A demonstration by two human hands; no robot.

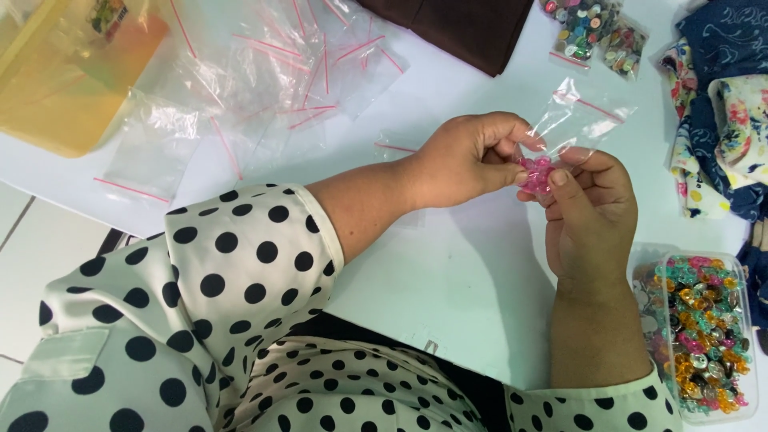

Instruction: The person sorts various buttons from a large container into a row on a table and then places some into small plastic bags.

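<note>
While both hands (472,160) (588,212) pinch it, clear bag (572,124) holds pink buttons (534,172).

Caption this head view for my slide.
Both hands, left and right, hold pink buttons at a small clear bag.

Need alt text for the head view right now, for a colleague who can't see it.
Two hands, left hand and right hand, hold a small clear zip bag with pink buttons over a white table. A clear box of mixed buttons sits at right, empty zip bags lie upper left.
</note>
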